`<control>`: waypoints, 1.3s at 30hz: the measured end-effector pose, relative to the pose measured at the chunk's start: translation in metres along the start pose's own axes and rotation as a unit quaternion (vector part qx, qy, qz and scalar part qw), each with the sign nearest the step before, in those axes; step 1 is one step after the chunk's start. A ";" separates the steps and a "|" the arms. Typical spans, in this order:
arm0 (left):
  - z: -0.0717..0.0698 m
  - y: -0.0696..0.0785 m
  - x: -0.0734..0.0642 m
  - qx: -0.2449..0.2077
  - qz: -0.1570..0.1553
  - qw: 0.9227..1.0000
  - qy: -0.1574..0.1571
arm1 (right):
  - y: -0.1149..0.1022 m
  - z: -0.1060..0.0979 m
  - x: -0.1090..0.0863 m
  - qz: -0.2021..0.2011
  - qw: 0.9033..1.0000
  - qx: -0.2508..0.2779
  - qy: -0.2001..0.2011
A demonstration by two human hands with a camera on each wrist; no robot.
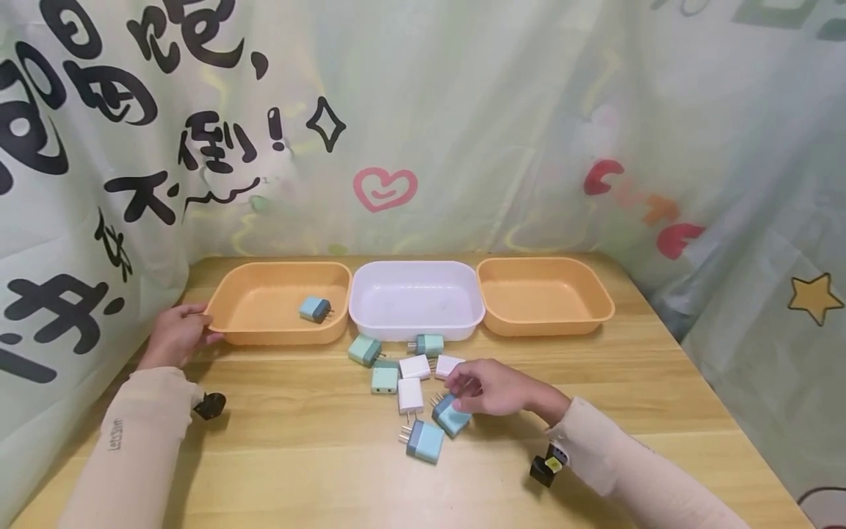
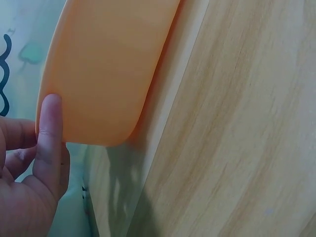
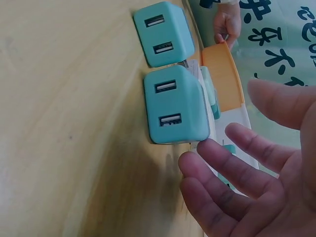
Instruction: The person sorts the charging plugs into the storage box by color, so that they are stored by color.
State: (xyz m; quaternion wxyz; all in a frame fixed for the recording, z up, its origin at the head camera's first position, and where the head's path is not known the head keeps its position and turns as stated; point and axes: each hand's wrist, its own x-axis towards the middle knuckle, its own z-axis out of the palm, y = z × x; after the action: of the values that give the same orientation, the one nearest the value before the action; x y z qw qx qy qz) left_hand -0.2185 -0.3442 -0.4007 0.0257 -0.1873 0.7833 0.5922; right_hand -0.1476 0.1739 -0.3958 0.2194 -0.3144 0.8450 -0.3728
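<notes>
My left hand (image 1: 175,334) grips the left end of an orange tray (image 1: 280,338), its thumb lying on the outer wall in the left wrist view. One blue USB charger (image 1: 315,308) lies inside that tray. Over a loose group of chargers hovers my right hand (image 1: 496,388), thumb apart from its loosely bent fingers, holding nothing. Just below it is a blue charger (image 1: 452,415); another blue charger (image 1: 424,441) lies nearer. White chargers (image 1: 410,395) and pale green chargers (image 1: 364,350) are grouped beyond. In the right wrist view, a charger (image 3: 177,103) shows two USB ports.
A white tray (image 1: 416,330) stands in the middle of the row, with a second orange tray (image 1: 548,325) to its right. Behind the wooden table (image 1: 297,455) hangs a printed curtain (image 1: 463,147), which also drapes along both sides.
</notes>
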 end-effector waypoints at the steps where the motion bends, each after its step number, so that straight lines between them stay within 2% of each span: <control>1: 0.001 0.000 0.000 0.001 -0.001 1.000 0.001 | 0.001 0.001 -0.001 0.001 1.000 0.004 0.000; 12: 0.006 -0.001 0.000 0.004 -0.009 1.000 0.001 | 0.006 0.007 0.001 0.026 0.999 -0.001 -0.029; 20: 0.005 0.001 0.003 0.003 -0.004 1.000 0.001 | 0.008 0.008 0.004 0.010 1.000 -0.018 -0.016; 26: 0.003 0.001 0.003 -0.003 0.001 1.000 -0.003 | 0.008 0.008 0.005 0.011 1.000 0.002 -0.027; 30: 0.001 0.001 0.003 -0.005 0.004 1.000 -0.001 | 0.008 0.008 0.006 0.015 0.999 -0.004 -0.033; 39: 0.001 0.001 0.003 -0.010 -0.001 1.000 0.003 | 0.005 0.008 0.008 0.023 1.000 -0.009 -0.015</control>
State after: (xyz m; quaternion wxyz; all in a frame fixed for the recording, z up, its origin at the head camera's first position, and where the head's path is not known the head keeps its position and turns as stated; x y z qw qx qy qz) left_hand -0.2213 -0.3440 -0.4006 0.0222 -0.1898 0.7770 0.5998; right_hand -0.1504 0.1669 -0.4056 0.2378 -0.3029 0.8518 -0.3551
